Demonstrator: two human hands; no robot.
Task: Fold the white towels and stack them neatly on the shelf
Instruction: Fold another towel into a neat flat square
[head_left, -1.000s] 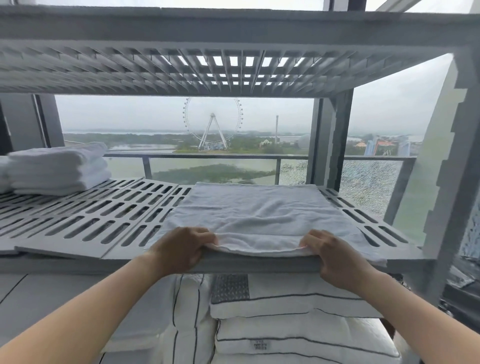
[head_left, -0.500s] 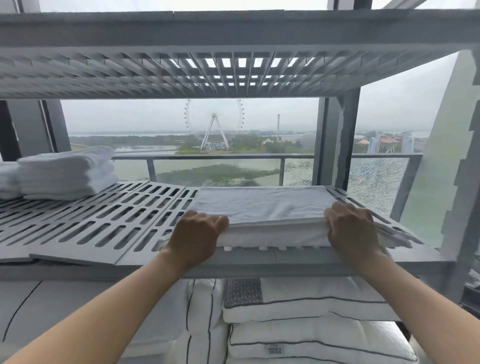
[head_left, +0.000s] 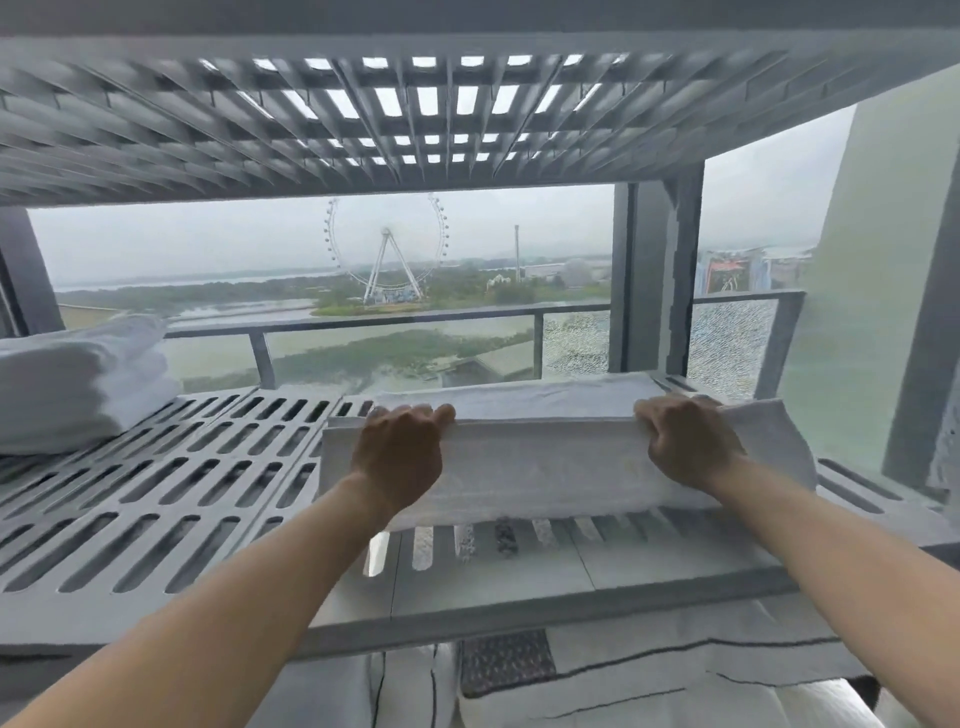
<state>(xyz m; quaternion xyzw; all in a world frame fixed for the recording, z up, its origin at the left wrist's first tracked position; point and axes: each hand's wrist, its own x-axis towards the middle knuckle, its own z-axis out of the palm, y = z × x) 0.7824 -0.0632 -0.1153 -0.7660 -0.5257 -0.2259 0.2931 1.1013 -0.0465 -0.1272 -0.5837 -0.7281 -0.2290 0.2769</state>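
A white towel (head_left: 545, 462) lies on the right half of the grey slatted shelf (head_left: 156, 499), folded over into a long thick band. My left hand (head_left: 400, 452) grips its upper folded edge near the left end. My right hand (head_left: 691, 447) grips the same edge near the right end. The towel's right end (head_left: 779, 431) spreads out past my right hand. A stack of folded white towels (head_left: 78, 384) sits at the shelf's far left, partly cut off by the frame edge.
Another slatted shelf (head_left: 363, 119) hangs close overhead. A grey upright post (head_left: 654, 275) stands behind the towel at the right, with a window and balcony rail beyond. White pillows with dark piping (head_left: 649, 680) fill the shelf below.
Both hands have carried the towel's near edge away from me and over, folding it into a narrower, thicker band. My view has moved closer to the shelf.
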